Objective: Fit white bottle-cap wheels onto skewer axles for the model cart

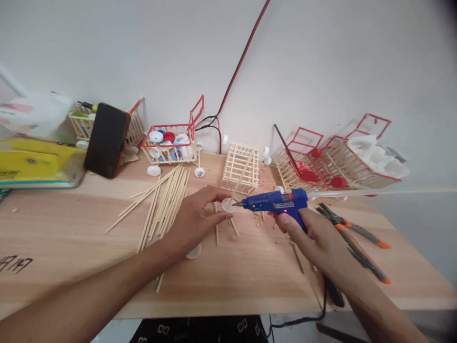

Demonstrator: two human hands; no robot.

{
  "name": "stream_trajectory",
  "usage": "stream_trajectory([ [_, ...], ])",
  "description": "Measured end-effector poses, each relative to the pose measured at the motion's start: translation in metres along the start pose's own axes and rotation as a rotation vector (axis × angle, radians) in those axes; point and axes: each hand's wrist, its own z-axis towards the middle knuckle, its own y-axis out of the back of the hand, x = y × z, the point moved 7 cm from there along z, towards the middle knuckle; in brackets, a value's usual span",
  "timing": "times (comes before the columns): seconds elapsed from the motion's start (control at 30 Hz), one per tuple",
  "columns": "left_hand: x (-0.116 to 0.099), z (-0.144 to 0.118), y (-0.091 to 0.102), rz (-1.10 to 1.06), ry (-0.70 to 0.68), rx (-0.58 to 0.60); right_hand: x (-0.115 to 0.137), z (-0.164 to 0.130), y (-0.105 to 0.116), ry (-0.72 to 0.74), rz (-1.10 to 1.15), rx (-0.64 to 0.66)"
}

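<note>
My left hand (194, 212) pinches a white bottle cap (228, 206) between thumb and fingers, just above the table. A thin wooden stick (241, 175) slants up from the cap; whether it is fixed there I cannot tell. My right hand (316, 233) grips a blue hot glue gun (266, 202), with a small red light lit and a clear glue stick (332, 193) out of its back. The gun's metal nozzle reaches the cap's right edge. Another clear cap (193, 251) lies below my left hand, and a bundle of wooden sticks (171, 202) lies left of it.
Behind my hands stands a small stick basket (237, 164) with white cap wheels. Red-trimmed stick carts, one filled with bottle caps (168, 138), line the wall. Pliers (352, 228) lie at right. A phone (107, 140) leans at left. A black cable (303, 325) hangs at the front edge.
</note>
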Motion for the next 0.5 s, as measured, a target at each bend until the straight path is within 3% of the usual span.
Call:
stream_trajectory([
  [0.5, 0.0003, 0.0004, 0.0002, 0.0, -0.011, 0.01, 0.0002, 0.0004, -0.0007, 0.038, -0.053, -0.016],
])
